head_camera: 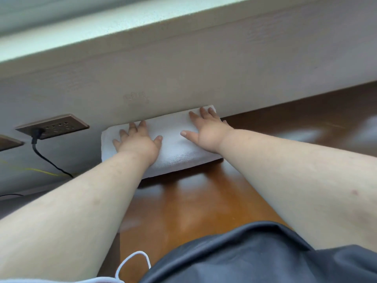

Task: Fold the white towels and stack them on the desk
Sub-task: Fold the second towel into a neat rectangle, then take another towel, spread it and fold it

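A folded white towel [173,144] lies on the far side of the wooden desk [193,201], against the wall. The left hand [138,139] and right hand [204,127] rest flat on it, fingers spread, set apart — probably smoothing it. Next, likely fetching another towel — none is visible

Parts of the folded white towel [175,144] are covered by the left hand [138,141] and right hand [206,131] pressed flat on it. How many layers it holds cannot be told. At the left edge a second wall socket [8,142] is cut off. The white cord [132,264] at the bottom is cropped by the frame. The bench [193,201] is blurred at upper right.
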